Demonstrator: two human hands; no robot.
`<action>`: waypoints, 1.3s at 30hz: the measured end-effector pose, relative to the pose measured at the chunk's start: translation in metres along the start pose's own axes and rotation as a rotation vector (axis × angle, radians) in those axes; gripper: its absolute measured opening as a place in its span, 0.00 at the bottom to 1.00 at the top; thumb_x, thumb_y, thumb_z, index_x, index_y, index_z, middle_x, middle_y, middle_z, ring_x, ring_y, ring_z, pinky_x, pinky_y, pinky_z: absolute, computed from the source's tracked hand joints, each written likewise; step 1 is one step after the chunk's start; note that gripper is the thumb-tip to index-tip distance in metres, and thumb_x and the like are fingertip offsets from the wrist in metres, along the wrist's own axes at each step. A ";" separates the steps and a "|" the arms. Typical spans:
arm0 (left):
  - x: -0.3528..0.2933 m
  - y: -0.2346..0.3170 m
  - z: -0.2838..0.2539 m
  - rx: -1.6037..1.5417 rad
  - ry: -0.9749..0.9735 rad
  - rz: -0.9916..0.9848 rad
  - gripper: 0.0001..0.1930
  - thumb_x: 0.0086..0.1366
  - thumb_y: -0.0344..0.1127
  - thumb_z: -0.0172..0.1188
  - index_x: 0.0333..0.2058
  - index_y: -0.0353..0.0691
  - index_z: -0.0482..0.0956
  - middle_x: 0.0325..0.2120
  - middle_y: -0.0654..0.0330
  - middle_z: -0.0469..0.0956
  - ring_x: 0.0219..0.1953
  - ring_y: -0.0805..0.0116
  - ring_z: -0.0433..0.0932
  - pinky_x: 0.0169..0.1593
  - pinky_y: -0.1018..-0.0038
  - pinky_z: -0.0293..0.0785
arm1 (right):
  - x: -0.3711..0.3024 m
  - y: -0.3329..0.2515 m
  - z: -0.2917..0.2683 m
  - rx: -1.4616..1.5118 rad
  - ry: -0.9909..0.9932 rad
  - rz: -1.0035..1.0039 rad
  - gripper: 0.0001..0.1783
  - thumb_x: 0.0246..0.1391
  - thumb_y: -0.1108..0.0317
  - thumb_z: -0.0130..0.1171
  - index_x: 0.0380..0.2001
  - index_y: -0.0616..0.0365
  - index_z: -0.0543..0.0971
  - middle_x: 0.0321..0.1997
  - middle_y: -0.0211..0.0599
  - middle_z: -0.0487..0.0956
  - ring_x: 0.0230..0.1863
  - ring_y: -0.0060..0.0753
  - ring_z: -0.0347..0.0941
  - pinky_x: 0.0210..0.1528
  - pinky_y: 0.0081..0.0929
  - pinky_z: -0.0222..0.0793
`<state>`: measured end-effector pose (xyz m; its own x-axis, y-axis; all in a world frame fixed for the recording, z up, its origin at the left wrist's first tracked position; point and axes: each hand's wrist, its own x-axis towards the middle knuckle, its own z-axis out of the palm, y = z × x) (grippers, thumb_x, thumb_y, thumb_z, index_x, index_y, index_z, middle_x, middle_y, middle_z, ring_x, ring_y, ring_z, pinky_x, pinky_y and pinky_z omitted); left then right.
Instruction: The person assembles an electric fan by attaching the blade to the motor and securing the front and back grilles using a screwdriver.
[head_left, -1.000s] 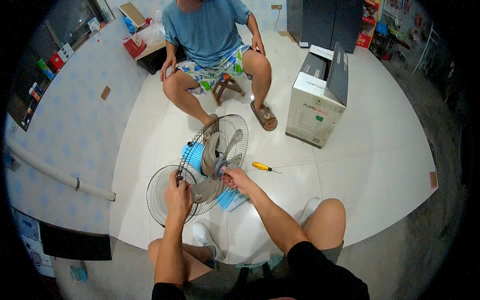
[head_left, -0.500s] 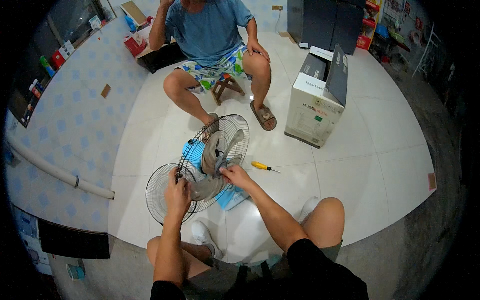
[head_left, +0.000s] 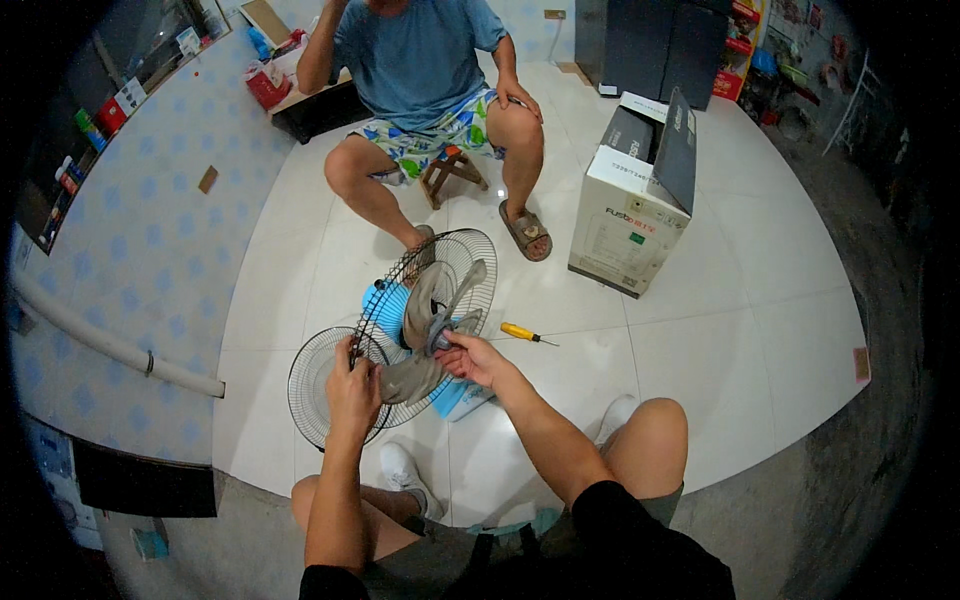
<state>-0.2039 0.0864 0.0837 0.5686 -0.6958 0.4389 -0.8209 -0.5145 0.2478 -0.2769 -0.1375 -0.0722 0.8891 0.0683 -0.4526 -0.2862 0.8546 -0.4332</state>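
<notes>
An electric fan with a blue motor housing (head_left: 382,308) and blue base (head_left: 464,402) stands on the floor before me. Its black wire rear grille (head_left: 484,262) surrounds grey translucent blades (head_left: 412,380). My left hand (head_left: 354,388) is closed on the grille's left rim. The fingers of my right hand (head_left: 474,358) are pinched around the grey knob (head_left: 437,334) at the centre of the blades, partly hiding it. A second round wire grille (head_left: 312,386) rests at the lower left, overlapped by my left hand and the rear grille.
A yellow-handled screwdriver (head_left: 519,332) lies on the tiles right of the fan. Behind it stands an open tall carton (head_left: 625,225). Facing me, a person in a blue shirt (head_left: 420,55) sits on a small wooden stool (head_left: 450,178); one sandalled foot is close behind the grille.
My right hand's fingers have shifted slightly around the knob and the wrist has turned a little. My left hand keeps its hold on the rim.
</notes>
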 end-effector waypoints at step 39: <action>0.001 0.006 -0.005 -0.031 -0.026 -0.037 0.07 0.59 0.28 0.66 0.32 0.30 0.79 0.57 0.45 0.71 0.43 0.45 0.82 0.44 0.59 0.80 | 0.007 0.007 -0.007 -0.095 0.021 -0.202 0.28 0.65 0.48 0.59 0.32 0.70 0.77 0.19 0.31 0.70 0.15 0.18 0.58 0.15 0.17 0.46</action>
<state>-0.2087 0.0846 0.0900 0.5996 -0.6892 0.4067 -0.8002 -0.5247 0.2906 -0.2755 -0.1347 -0.0838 0.9246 -0.1110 -0.3643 -0.1359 0.7975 -0.5878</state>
